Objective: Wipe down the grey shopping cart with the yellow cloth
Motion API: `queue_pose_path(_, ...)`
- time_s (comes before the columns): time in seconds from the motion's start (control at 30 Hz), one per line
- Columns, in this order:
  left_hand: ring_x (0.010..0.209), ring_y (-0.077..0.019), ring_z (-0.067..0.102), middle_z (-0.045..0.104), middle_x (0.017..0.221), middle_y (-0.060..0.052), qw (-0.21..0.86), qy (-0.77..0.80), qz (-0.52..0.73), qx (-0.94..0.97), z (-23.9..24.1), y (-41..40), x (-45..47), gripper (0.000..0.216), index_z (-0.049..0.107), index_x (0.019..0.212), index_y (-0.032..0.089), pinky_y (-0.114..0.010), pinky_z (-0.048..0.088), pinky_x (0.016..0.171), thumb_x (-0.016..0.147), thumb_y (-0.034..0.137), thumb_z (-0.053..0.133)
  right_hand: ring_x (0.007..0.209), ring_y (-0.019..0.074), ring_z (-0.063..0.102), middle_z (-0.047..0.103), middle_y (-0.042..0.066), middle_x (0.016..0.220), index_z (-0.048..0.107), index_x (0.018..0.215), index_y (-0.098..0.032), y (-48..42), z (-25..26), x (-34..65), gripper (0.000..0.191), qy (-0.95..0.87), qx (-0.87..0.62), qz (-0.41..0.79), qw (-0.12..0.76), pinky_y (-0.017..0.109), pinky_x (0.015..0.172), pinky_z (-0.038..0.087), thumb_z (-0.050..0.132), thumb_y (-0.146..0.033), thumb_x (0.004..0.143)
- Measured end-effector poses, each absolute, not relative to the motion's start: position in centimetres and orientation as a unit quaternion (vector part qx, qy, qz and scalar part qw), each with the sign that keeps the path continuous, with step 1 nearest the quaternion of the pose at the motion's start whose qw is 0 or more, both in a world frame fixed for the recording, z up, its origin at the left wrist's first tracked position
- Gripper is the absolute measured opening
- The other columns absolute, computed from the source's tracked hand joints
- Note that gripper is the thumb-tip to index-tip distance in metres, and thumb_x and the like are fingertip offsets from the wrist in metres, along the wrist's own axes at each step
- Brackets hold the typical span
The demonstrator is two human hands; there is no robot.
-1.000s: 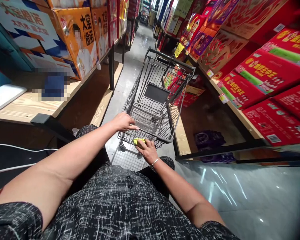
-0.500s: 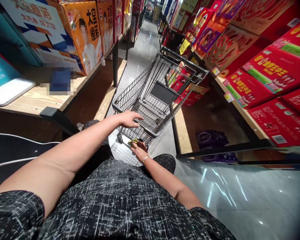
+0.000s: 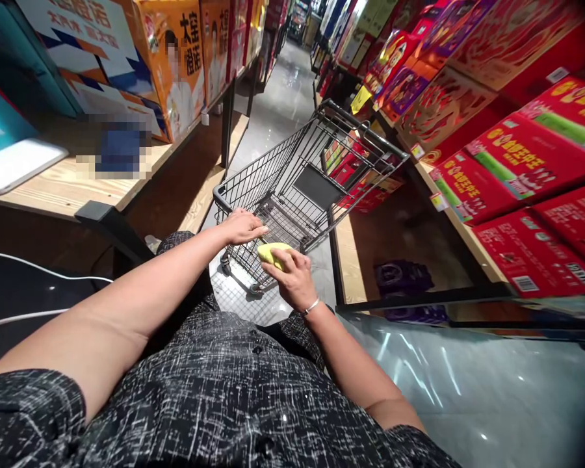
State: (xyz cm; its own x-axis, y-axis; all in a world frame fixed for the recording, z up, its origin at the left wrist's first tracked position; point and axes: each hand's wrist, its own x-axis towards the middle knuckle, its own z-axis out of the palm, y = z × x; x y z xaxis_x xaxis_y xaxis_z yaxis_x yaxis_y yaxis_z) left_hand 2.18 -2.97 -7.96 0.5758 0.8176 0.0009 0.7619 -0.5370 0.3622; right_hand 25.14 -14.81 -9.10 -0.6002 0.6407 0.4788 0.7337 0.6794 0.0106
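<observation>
A grey wire shopping cart (image 3: 268,156) stands in the aisle in front of me, its basket tilted in my view. My left hand (image 3: 241,227) rests over the near rim, fingers curled round it and thumb pointing right. My right hand (image 3: 295,279), with a thin bracelet at the wrist, pinches a folded yellow cloth (image 3: 272,252). The cloth is at the near rim's right part, just right of my left hand. It covers part of the rim, and I cannot tell how firmly it presses. The basket's wire floor shows behind both hands.
On the left, a wooden shelf (image 3: 53,188) holds orange boxes (image 3: 175,78) and a white tablet-like item (image 3: 24,166). Red gift boxes (image 3: 511,156) stack on the right shelf, with purple items (image 3: 404,276) below. White cables (image 3: 43,268) run at lower left.
My right hand has risen from low by the cart's front to the near rim, bringing the yellow cloth into fuller view. My left hand has shifted slightly left and closed on the rim.
</observation>
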Motion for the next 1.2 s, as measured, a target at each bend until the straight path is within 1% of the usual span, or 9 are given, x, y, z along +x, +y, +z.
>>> queue_pose_path(0.13, 0.107, -0.0248, 0.06, 0.074, 0.102, -0.006, 0.179, 0.45, 0.094, 0.87, -8.1, -2.5, 1.4, 0.058, 0.072, 0.095, 0.022, -0.04, 0.029, 0.096, 0.097, 0.058, 0.027, 0.116, 0.0208, 0.046, 0.061, 0.0, 0.129, 0.075, 0.106, -0.039, -14.2, -8.3, 29.1, 0.031, -0.905, -0.367, -0.051, 0.207, 0.037, 0.094, 0.039, 0.061, -0.016, 0.091)
queue_pose_path(0.3, 0.114, -0.0242, 0.059, 0.074, 0.109, -0.003, 0.215, 0.462, 0.135, 0.85, -8.6, -1.9, 1.0, 0.055, 0.073, 0.101, 0.026, -0.041, 0.025, 0.102, 0.094, 0.061, 0.032, 0.111, 0.0233, 0.049, 0.056, 0.007, 0.128, 0.074, 0.11, -0.031, -13.9, -7.5, 31.0, 0.042, -0.869, -0.434, -0.043, 0.235, 0.041, 0.092, 0.043, 0.058, -0.004, 0.082)
queue_pose_path(0.53, 0.119, -0.0262, 0.056, 0.074, 0.115, -0.002, 0.19, 0.503, 0.141, 0.831, -8.9, -1.1, 0.2, 0.048, 0.075, 0.105, 0.03, -0.043, 0.023, 0.105, 0.088, 0.063, 0.045, 0.124, 0.0286, 0.041, 0.056, 0.005, 0.136, 0.072, 0.117, -0.04, -14.6, -12.9, 23.5, 0.033, -0.851, -0.447, -0.084, 0.263, 0.047, 0.102, 0.036, 0.062, -0.022, 0.091)
queue_pose_path(0.6, 0.118, -0.0266, 0.056, 0.074, 0.115, -0.002, 0.179, 0.518, 0.14, 0.825, -8.9, -0.8, -0.3, 0.046, 0.076, 0.105, 0.03, -0.044, 0.022, 0.106, 0.086, 0.062, 0.05, 0.127, 0.0283, 0.041, 0.059, 0.002, 0.136, 0.068, 0.123, -0.044, -14.6, -15.6, 22.0, 0.036, -0.875, -0.42, -0.083, 0.226, 0.046, 0.102, 0.036, 0.061, -0.026, 0.093)
queue_pose_path(0.73, 0.115, -0.027, 0.055, 0.075, 0.111, -0.002, 0.157, 0.539, 0.147, 0.814, -9.2, -0.4, -0.9, 0.044, 0.077, 0.101, 0.029, -0.046, 0.022, 0.107, 0.085, 0.059, 0.05, 0.128, 0.0243, 0.046, 0.058, -0.002, 0.142, 0.065, 0.127, -0.042, -14.6, -21.3, 19.9, 0.033, -0.928, -0.37, -0.01, 0.053, 0.042, 0.102, 0.04, 0.052, -0.032, 0.098)
queue_pose_path(0.83, 0.114, -0.0247, 0.055, 0.075, 0.109, 0.0, 0.15, 0.534, 0.159, 0.817, -9.6, 0.0, -1.1, 0.04, 0.077, 0.098, 0.03, -0.045, 0.023, 0.107, 0.085, 0.056, 0.049, 0.129, 0.0239, 0.048, 0.058, -0.001, 0.142, 0.069, 0.119, -0.033, -14.6, -24.6, 18.6, 0.029, -0.935, -0.353, 0.024, -0.03, 0.039, 0.101, 0.043, 0.05, -0.032, 0.099)
queue_pose_path(0.97, 0.113, -0.0225, 0.055, 0.076, 0.104, 0.001, 0.154, 0.522, 0.18, 0.819, -10.2, 0.8, -1.7, 0.031, 0.077, 0.095, 0.032, -0.045, 0.024, 0.109, 0.082, 0.046, 0.052, 0.131, 0.0253, 0.045, 0.057, -0.004, 0.143, 0.075, 0.098, -0.029, -14.6, -25.5, 17.6, 0.022, -0.952, -0.299, 0.03, -0.052, 0.039, 0.1, 0.045, 0.052, -0.03, 0.097)
queue_pose_path(1.07, 0.117, -0.0236, 0.054, 0.074, 0.107, 0.002, 0.15, 0.524, 0.195, 0.815, -10.4, 1.2, -2.4, 0.03, 0.077, 0.098, 0.033, -0.046, 0.023, 0.112, 0.078, 0.038, 0.054, 0.133, 0.0247, 0.041, 0.054, -0.007, 0.145, 0.073, 0.104, -0.035, -14.3, -22.9, 17.9, 0.02, -0.963, -0.268, 0.023, -0.029, 0.04, 0.1, 0.043, 0.055, -0.03, 0.096)
queue_pose_path(1.2, 0.131, -0.03, 0.043, 0.069, 0.124, -0.001, 0.114, 0.548, 0.236, 0.794, -10.2, 0.7, -2.6, 0.036, 0.075, 0.109, 0.031, -0.051, 0.022, 0.114, 0.08, 0.03, 0.055, 0.13, 0.0243, 0.038, 0.054, -0.005, 0.143, 0.065, 0.125, -0.047, -13.5, -17.1, 18.8, 0.033, -0.937, -0.319, -0.036, 0.14, 0.043, 0.103, 0.038, 0.055, -0.032, 0.097)
